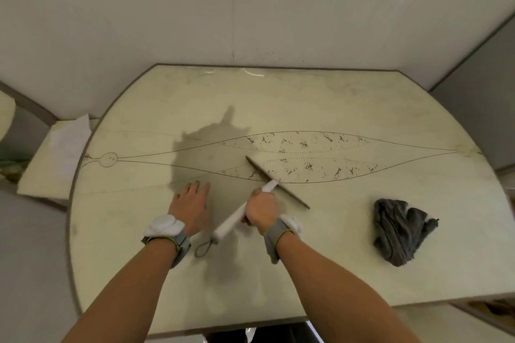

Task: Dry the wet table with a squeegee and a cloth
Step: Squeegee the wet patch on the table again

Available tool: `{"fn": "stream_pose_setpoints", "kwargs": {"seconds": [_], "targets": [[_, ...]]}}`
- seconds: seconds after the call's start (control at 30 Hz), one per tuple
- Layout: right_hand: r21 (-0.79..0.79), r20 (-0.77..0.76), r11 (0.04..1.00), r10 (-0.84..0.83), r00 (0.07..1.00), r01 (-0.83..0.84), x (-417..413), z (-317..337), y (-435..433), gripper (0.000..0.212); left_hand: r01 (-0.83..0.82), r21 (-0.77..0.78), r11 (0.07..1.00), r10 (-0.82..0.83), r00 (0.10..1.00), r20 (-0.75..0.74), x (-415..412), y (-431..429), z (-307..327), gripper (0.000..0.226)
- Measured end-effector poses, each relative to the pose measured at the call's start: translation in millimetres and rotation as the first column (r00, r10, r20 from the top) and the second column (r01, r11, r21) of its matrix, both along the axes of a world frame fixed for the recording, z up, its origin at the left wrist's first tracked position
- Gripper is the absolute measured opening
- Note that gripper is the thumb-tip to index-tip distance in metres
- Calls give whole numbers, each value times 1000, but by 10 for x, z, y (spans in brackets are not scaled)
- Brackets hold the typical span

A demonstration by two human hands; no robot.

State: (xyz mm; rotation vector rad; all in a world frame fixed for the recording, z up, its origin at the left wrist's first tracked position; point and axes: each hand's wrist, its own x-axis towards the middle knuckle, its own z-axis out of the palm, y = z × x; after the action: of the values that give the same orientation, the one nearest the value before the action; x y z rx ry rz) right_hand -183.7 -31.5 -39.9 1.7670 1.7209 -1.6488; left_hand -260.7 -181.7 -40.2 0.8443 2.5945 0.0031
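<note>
While the fingers of the right hand (260, 210) curl tight round the smooth white handle (228, 224) of the squeegee (269, 186), we see the left hand (192, 203) lying flat beside it, its fingers (203, 189) straight on the table (306, 97) and gripping nothing. The handle is a round bar with a thin cord loop (202, 248) at its near end. Beyond the knuckles it meets a long, thin, dark blade (292, 194) that lies slantwise on the tabletop. Both wrists wear grey bands (179, 245) with white pads. The top is pale, smooth and cream, drawn with fine curved lines that swell into leaf shapes. Dark speckles (303, 145) scatter inside them, and the blade's far end crosses the lower one. A greyer patch (200, 153) spreads ahead of the left fingertips. The cloth (401, 231), dark grey and crumpled, sits well apart to the right of the squeegee hand, toward the right edge. We find the far edge straight against white wall panels (250, 8) and the left edge rounded, with bare surface all round the blade.
</note>
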Motion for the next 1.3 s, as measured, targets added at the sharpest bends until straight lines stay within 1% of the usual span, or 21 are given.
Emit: {"fn": "stream_pose_setpoints", "kwargs": {"seconds": [0.03,0.1,0.13,0.17,0.2,0.27,0.33,0.43,0.5,0.57,0.6,0.67,0.73,0.8,0.87,0.97,1.0,1.03,1.17,1.3], "targets": [[40,-13,999,2,1000,-1,19,-71,-85,32,4,9,1000,-4,1000,0,13,-38,2,55],[113,-30,991,81,996,-77,127,-307,-115,43,17,23,1000,-17,1000,11,43,-87,-2,56],[142,-50,984,119,992,-111,222,-333,-61,43,19,30,999,-20,999,28,59,-92,-7,56],[184,-93,974,147,985,-129,340,-221,13,39,24,31,999,-25,999,46,78,-81,-13,56],[216,-119,962,195,973,-167,434,22,78,37,24,35,999,-26,998,61,88,-56,-16,56],[229,-132,953,232,964,-198,660,264,345,42,45,48,998,-49,996,79,136,25,-15,56],[211,-137,961,210,968,-178,960,437,707,43,92,62,994,-97,992,81,254,163,-2,56],[157,-158,983,124,980,-99,1398,682,1123,33,141,66,988,-147,985,95,413,325,30,60],[220,-88,967,149,985,-127,1822,805,1375,27,175,73,982,-182,976,116,552,430,40,60],[322,-1,919,239,971,-226,2245,866,1590,24,207,68,976,-213,971,109,671,536,41,58],[351,31,896,280,960,-272,2461,888,1688,24,218,63,974,-223,970,96,734,605,32,57],[360,83,855,370,925,-374,2787,899,1795,23,227,52,972,-231,969,85,825,720,40,56],[349,142,793,483,864,-500,2986,859,1835,24,224,73,972,-230,969,88,966,834,51,56],[311,179,713,605,776,-628,3013,697,1847,25,198,88,976,-206,974,98,1111,879,23,55],[290,202,615,710,675,-734,2850,502,1800,28,146,66,987,-152,984,88,1217,793,-11,55],[269,239,462,818,524,-845,2506,263,1735,30,28,35,999,-30,998,51,1326,572,-78,54],[276,250,404,846,471,-872,2352,202,1727,29,-22,39,999,20,999,39,1367,469,-91,54],[291,261,396,843,470,-871,2285,205,1728,27,-15,58,998,14,1000,24,1383,445,-85,54],[313,300,215,902,311,-925,1628,149,1706,34,-172,97,980,175,984,-19,1564,137,-104,52],[313,293,104,935,200,-944,989,172,1452,43,-350,72,934,351,936,6,1694,-172,-150,50]]}}
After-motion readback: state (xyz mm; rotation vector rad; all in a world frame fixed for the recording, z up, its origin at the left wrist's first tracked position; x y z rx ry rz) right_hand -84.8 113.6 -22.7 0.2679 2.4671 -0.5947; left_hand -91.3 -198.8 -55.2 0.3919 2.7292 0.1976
